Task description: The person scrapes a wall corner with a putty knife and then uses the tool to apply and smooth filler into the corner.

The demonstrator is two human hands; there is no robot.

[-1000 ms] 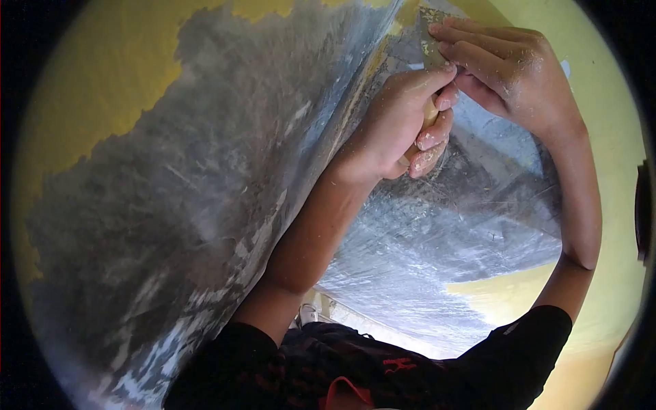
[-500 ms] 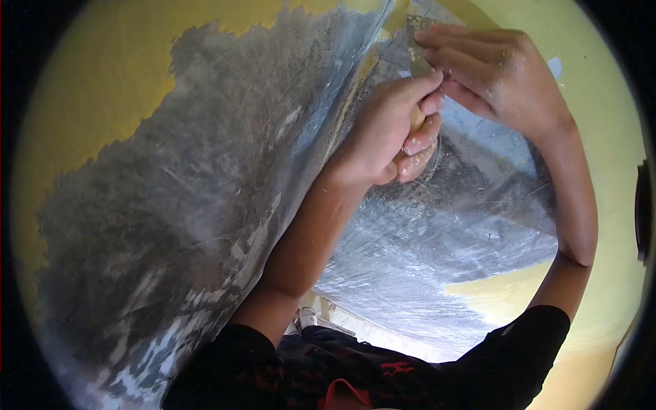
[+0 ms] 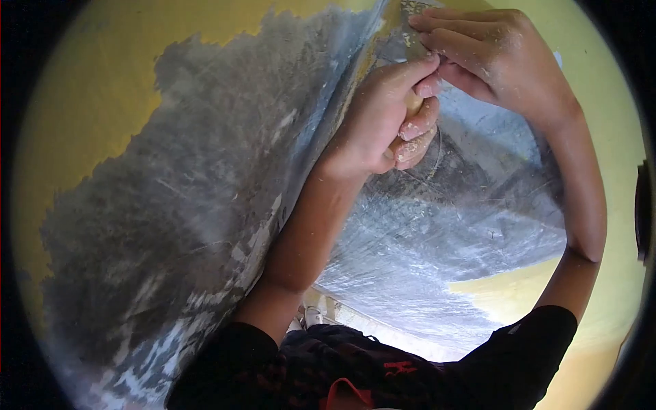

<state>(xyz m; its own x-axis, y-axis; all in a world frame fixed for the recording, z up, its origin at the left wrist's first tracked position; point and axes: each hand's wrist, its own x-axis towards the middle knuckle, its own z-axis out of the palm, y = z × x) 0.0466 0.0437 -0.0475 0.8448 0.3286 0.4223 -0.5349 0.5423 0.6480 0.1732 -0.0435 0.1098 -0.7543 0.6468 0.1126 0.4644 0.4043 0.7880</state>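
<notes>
My left hand [image 3: 386,119] is closed around the yellowish handle of a scraper [image 3: 414,104], with pale dust and crumbs on its fingers. The scraper's grey blade reaches up toward the corner, partly covered by my hands. My right hand [image 3: 495,61] has its fingers stretched out to the left, the tips resting on or against the blade, just above my left thumb. Behind both hands is the wall [image 3: 225,137], where yellow paint gives way to a bare, scratched grey surface.
A wall corner runs down beside my left forearm. The other wall [image 3: 471,232] is also scraped grey, with yellow paint [image 3: 506,290] below and on the right. A dark object [image 3: 642,212] sits at the right edge. Below, my shoe [image 3: 312,317] shows near a pale ledge.
Both hands and the scraper have shifted slightly upward along the corner, and the grip of my left hand looks the same.
</notes>
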